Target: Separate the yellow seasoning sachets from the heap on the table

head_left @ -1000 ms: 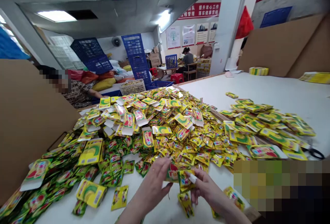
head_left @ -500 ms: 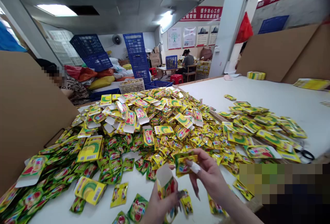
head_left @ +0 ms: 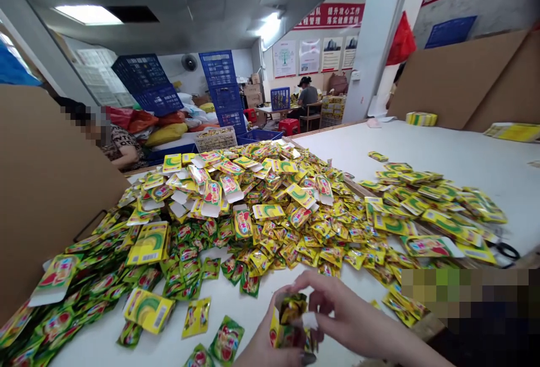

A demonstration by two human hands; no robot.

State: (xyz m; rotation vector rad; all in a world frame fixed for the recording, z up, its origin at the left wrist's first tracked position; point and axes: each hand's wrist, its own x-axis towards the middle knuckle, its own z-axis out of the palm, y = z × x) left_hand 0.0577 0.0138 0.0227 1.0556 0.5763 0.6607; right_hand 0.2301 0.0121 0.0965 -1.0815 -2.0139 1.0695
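Observation:
Low in the head view, my left hand [head_left: 262,340] is wrapped round a small open yellow carton [head_left: 274,330], its mouth tilted up. Green and yellow sachets [head_left: 294,303] stick out of that mouth. Bent over them from the right, my right hand [head_left: 333,309] pinches the sachets at the carton's opening; a white wrap covers one of its fingertips. Part of the carton is hidden behind my fingers. On the white table left of my hands lie a loose green sachet [head_left: 226,340] and a yellow sachet [head_left: 196,317].
A large heap of yellow cartons [head_left: 270,211] and sachets covers the table ahead. Green sachets [head_left: 84,305] spread to the left, filled-looking yellow packs [head_left: 422,198] to the right. Cardboard panels [head_left: 54,187] flank the table. Black scissors [head_left: 507,251] lie at right. Two other people sit farther back.
My right hand has brought the sachets down and left into the mouth of the carton. My left hand has shifted slightly right with the carton.

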